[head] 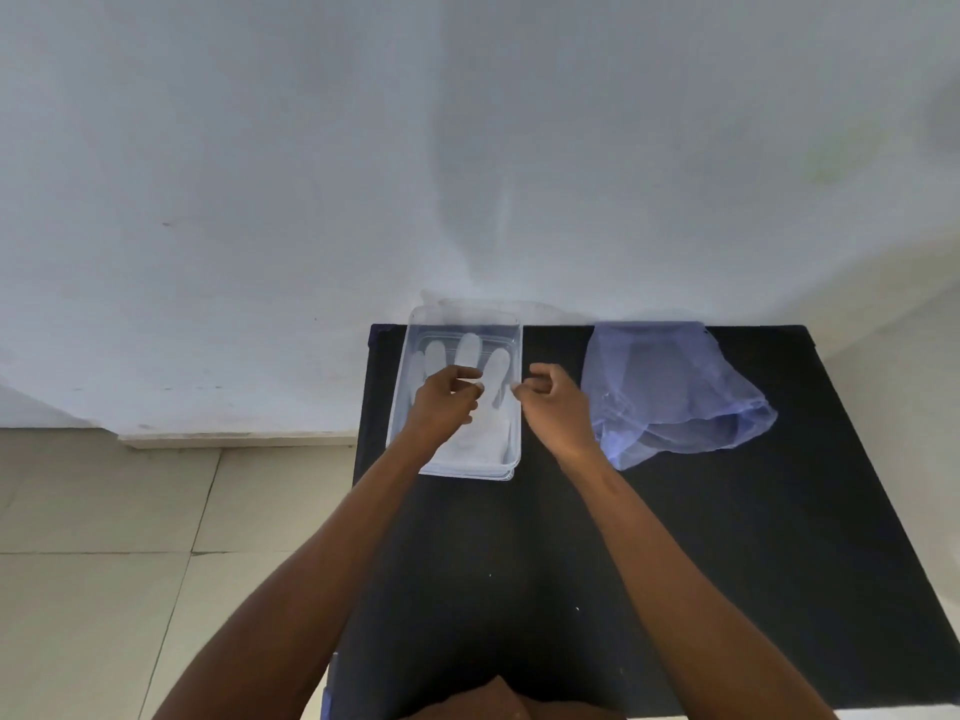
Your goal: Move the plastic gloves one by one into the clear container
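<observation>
A clear plastic container [511, 330] stands at the far left of a black table [545, 553]. Pale see-through plastic gloves [470, 348] lie flat inside it, fingers pointing away from me. My left hand [441, 402] hovers over the container with thumb and fingers pinched on the top glove's film. My right hand [558, 402] is at the container's right wall, fingers curled and pinched near that same glove's edge; whether it grips the film I cannot tell. A bluish translucent plastic bag [675, 392] lies crumpled to the right of my right hand.
The table backs onto a white wall [311, 174]. A tiled floor [130, 537] drops away on the left of the table. Bare black tabletop stretches between the container and me.
</observation>
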